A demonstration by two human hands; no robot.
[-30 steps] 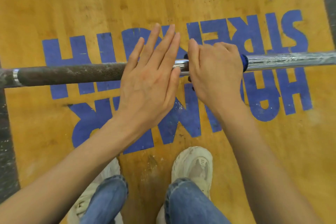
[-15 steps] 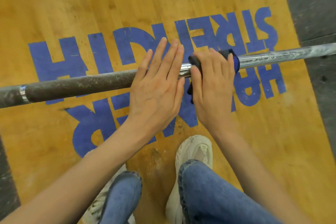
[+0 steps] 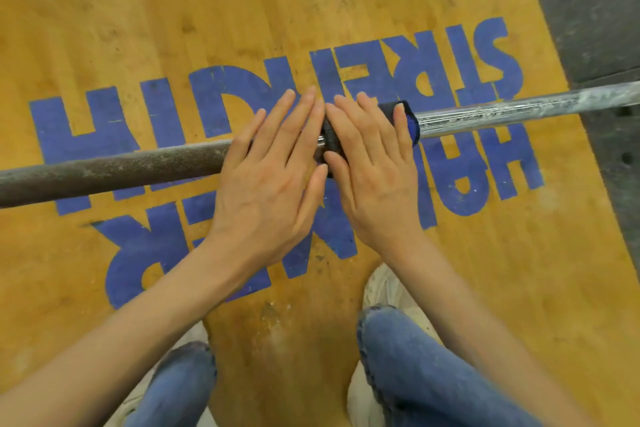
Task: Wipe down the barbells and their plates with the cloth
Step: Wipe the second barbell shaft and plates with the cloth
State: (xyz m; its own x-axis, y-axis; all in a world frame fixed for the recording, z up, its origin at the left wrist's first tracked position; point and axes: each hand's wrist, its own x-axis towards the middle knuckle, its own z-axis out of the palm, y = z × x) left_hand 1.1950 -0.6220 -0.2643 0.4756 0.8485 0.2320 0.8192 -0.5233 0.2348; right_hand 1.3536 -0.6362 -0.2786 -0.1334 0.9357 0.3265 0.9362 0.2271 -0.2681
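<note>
- Crosswise was how the barbell (image 3: 114, 168) lay before the person, its long axis running from the left edge of the view up and away to the right edge, above the wooden floor (image 3: 138, 10) with its blue lettering.
- The cloth (image 3: 410, 121) was seen wrapped round the bar under the right hand (image 3: 372, 166), whose fingers (image 3: 401, 130) were laid nearly straight over it and pressed down rather than curled tight.
- The left hand (image 3: 273, 170) was rested flat on the bare bar just beside the right, fingers extended and close together, nothing held.
- A chalky, unwiped stretch of shaft (image 3: 519, 109) was seen to the right of the cloth (the dark knurled part lay to the left).
- The right hand was judged the nearer to that stretch, so a slide along the axis to the right would be called for.
</note>
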